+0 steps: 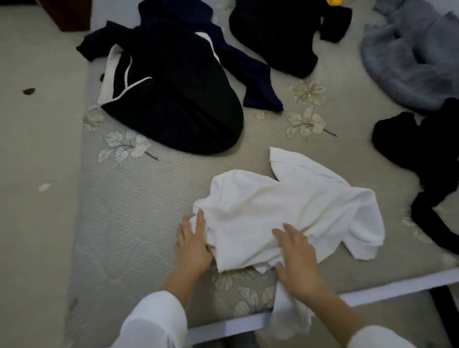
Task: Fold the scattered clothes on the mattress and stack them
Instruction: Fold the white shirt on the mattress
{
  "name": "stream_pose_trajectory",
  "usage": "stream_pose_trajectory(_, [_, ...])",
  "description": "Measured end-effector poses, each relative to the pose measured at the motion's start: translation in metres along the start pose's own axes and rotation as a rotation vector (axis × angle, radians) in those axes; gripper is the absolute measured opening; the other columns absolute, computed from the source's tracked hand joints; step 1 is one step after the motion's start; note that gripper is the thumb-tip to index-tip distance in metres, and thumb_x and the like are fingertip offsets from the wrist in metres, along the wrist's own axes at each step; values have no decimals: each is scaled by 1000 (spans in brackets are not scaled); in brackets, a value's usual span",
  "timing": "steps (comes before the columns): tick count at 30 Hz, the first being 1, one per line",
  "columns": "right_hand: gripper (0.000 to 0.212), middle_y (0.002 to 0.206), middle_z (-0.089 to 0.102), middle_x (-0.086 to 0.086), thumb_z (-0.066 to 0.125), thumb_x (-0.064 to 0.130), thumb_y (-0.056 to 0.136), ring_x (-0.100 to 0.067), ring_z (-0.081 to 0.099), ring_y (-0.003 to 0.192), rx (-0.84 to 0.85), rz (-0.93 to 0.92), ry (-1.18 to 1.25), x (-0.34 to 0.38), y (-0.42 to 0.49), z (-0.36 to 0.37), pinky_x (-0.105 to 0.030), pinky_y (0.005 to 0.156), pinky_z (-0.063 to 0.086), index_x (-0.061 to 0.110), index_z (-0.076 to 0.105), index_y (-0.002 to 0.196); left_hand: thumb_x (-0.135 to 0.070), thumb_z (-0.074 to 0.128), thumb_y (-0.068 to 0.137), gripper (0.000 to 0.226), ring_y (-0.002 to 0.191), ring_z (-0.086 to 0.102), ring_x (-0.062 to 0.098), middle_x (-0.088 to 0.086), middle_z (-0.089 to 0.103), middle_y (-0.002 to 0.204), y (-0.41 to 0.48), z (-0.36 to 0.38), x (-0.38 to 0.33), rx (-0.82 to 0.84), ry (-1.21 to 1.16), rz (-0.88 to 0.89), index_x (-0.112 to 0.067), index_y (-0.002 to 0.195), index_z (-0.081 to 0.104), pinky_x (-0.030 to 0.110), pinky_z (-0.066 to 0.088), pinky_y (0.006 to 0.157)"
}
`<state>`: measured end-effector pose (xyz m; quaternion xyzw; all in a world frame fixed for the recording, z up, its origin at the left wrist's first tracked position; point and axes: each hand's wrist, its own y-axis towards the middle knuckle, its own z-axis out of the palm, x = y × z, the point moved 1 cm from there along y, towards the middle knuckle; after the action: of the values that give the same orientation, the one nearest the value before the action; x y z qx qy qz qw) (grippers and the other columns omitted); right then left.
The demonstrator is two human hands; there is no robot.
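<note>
A crumpled white T-shirt [285, 208] lies on the grey leaf-patterned mattress [139, 213] near its front edge, and part of the shirt hangs over that edge. My left hand [192, 244] rests with straight fingers against the shirt's left side. My right hand [298, 258] lies flat on the shirt's front part, fingers spread. Further back lie a black garment with white trim [173, 99], a navy piece [248, 72] and another black garment [273, 37].
A grey fluffy garment [409, 62] sits at the back right, and a black garment [427, 161] lies at the right edge. A yellow item [334, 2] peeks in at the top. Pale floor [37, 174] runs along the mattress's left side.
</note>
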<state>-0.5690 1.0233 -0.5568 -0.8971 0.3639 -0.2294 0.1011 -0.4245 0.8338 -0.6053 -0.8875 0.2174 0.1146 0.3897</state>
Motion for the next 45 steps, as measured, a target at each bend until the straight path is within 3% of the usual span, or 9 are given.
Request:
stream_pose_trajectory(4, [107, 143, 49, -8, 90, 31, 38, -27, 33, 132, 133, -137, -281, 22, 8, 43, -52, 96, 36, 33, 46, 136, -26, 58, 86, 76, 145, -11, 28, 5, -8, 159, 17, -14, -12, -203, 40, 191, -42, 148, 17, 49, 6, 115])
stream_pose_trajectory(8, [26, 121, 62, 5, 65, 30, 87, -16, 45, 121, -44, 100, 7, 38, 35, 13, -43, 97, 31, 33, 59, 111, -35, 50, 95, 20, 139, 20, 13, -17, 42, 133, 13, -48, -31, -139, -13, 433, -28, 102, 68, 42, 11, 108])
stream_pose_trajectory(12, [29, 67, 54, 14, 43, 23, 100, 1, 49, 64, -116, 61, 547, 48, 47, -89, -28, 65, 35, 20, 51, 73, -38, 50, 96, 40, 65, 54, 14, 15, 62, 74, -8, -113, -67, 136, -471, 389, -3, 78, 59, 34, 40, 65])
stream_pose_trajectory(17, [45, 73, 52, -11, 49, 32, 98, -4, 44, 72, -229, 10, 646, 67, 32, -213, -23, 65, 33, -13, 56, 92, -42, 57, 91, 41, 64, 54, 13, 6, 60, 74, -55, -197, -128, 217, -447, 491, -2, 87, 63, 28, 41, 63])
stream_pose_trajectory(24, [28, 92, 75, -1, 48, 19, 99, -6, 68, 81, 7, -60, 886, 112, -18, -304, -15, 69, 50, 8, 73, 98, -24, 71, 84, 74, 91, 68, 13, -7, 61, 117, -143, -272, -177, 260, -380, 866, -59, 134, 31, 30, 55, 86])
stream_pose_trajectory(29, [22, 77, 69, 1, 59, 23, 93, -3, 60, 68, -119, -97, 839, 123, -37, -324, -20, 66, 44, 9, 71, 83, -4, 49, 89, 34, 73, 68, 17, 2, 71, 81, -187, -305, -204, -35, -168, 968, -29, 90, 71, 38, 58, 71])
stream_pose_trajectory(36, [16, 66, 57, -7, 58, -5, 83, -12, 54, 59, -419, -161, 894, 140, -79, -316, -22, 63, 48, 6, 58, 72, -18, 49, 87, 30, 37, 58, 10, 7, 57, 49, -227, -313, -240, -351, -43, 902, -3, 61, 53, 27, 48, 50])
stream_pose_trajectory(42, [67, 76, 69, -4, 53, 74, 74, -17, 65, 69, -224, -48, 780, 174, -89, -276, -26, 61, 47, 8, 65, 81, -21, 48, 88, 40, 33, 54, 12, 5, 43, 41, -238, -320, -260, -407, -138, 846, -12, 50, 39, 17, 34, 41])
stream_pose_trajectory(45, [45, 53, 44, -8, 59, 38, 86, -19, 43, 50, -393, 2, 621, 176, -76, -292, -30, 51, 32, 9, 43, 56, -19, 49, 85, 40, 33, 55, 14, 3, 37, 42, -238, -328, -264, -455, -140, 819, -14, 48, 34, 18, 32, 42])
